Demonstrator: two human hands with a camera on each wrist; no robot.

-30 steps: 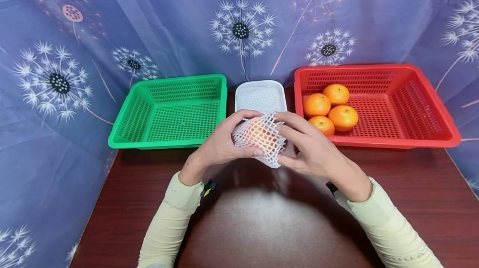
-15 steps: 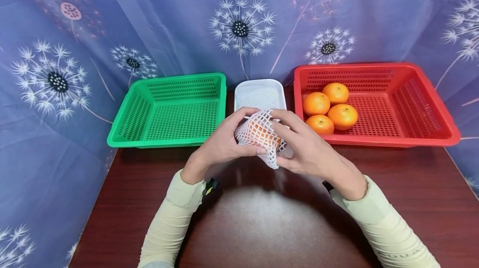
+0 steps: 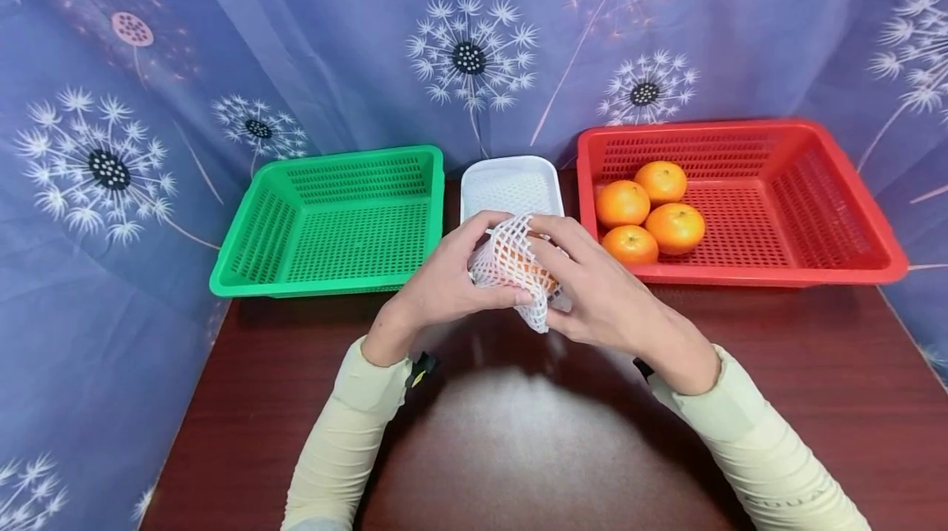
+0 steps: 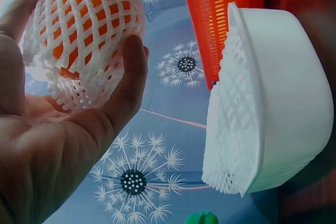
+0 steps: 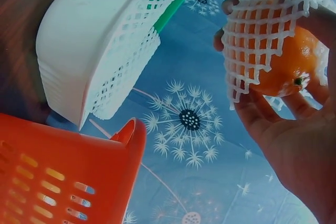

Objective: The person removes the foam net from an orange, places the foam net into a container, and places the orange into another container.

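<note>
An orange (image 5: 300, 59) is partly covered by a white foam fruit net (image 3: 511, 255). My left hand (image 3: 443, 284) grips it from the left through the net, thumb in front and fingers behind. From the right, my right hand (image 3: 611, 296) holds the net's edge against the fruit, with fingers curled over the top and thumb low. In the right wrist view the orange's stem end is bare, facing my right palm. The left wrist view shows the net (image 4: 86, 24) stretched over the other side, its loose end hanging below.
Behind my hands stands a white tub (image 3: 548, 185) with more foam nets (image 3: 511, 185) inside. At left is a green basket (image 3: 333, 288); at right, a red basket (image 3: 785, 274) contains several oranges (image 3: 676, 228). A patterned curtain (image 3: 355, 45) backs the dark table (image 3: 504, 449).
The net has shifted and gathered on the orange, its loose end narrower at the front. My hands have closed in slightly around it. The view has moved a little.
</note>
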